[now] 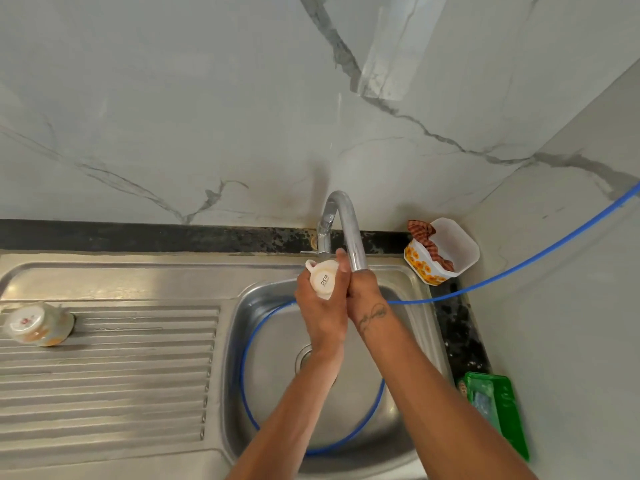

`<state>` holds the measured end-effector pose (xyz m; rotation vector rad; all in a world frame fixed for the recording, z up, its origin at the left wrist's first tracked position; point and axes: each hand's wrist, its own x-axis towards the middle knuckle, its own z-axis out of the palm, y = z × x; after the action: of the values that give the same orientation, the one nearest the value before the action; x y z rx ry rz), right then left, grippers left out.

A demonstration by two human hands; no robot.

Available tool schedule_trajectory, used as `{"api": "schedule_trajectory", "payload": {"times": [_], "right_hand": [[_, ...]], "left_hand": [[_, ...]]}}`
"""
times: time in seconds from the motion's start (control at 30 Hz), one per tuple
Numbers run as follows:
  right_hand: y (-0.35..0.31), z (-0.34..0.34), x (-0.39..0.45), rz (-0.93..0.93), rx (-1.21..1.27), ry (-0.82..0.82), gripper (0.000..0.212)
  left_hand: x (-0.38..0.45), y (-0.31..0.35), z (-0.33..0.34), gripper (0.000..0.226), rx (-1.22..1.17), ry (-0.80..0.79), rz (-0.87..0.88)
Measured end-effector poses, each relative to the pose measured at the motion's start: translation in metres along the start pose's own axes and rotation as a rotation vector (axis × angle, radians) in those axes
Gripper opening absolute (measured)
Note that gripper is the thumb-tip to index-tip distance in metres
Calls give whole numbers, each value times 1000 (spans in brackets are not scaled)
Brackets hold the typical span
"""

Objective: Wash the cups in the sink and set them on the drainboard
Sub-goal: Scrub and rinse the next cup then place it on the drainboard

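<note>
Rinsing a white ceramic teacup (323, 279) under the chrome gooseneck tap (348, 230), base up w/ printed mark showing, over the steel sink (408, 424) at 12 o'clock. Left hand (320, 306) has fingers wrapped round the cup; right hand (360, 289) presses alongside it, finger pose can't tell. One glossy floral cup (38, 323) sits inverted on the ribbed drainboard (121, 375) at 9 o'clock: approx one done, this one left.
</note>
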<state>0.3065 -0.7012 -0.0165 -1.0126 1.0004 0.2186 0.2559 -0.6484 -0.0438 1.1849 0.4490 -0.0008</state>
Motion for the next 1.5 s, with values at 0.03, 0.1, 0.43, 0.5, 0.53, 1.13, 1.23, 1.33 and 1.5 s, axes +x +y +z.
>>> {"api": "schedule_trajectory", "payload": {"times": [0.03,0.1,0.43,0.5,0.53,1.13,1.23,1.33,1.5], "right_hand": [[2,3,2,85,89,-40,24],[7,7,2,160,203,-78,26],[2,-15,-12,-461,-382,140,24],[8,-19,-11,-727,-500,172,32],[11,-23,-9,-812,-534,171,33],[46,-131,-42,-15,280,-519,36],[69,-141,-36,79,289,-533,41],[86,-146,-35,111,285,-583,40],[96,-153,-38,6,-151,-533,52]], "left_hand": [[2,1,-3,33,11,-15,55],[11,-3,-10,44,72,-102,118],[25,11,5,64,-456,-237,-608],[19,14,13,50,-646,-93,-729],[14,15,13,43,-681,-45,-740],[-69,3,-38,65,595,-253,168],[-87,-9,-51,65,659,-184,233],[-95,-10,-61,71,777,-142,258],[-95,1,-90,72,1016,-174,323]]}}
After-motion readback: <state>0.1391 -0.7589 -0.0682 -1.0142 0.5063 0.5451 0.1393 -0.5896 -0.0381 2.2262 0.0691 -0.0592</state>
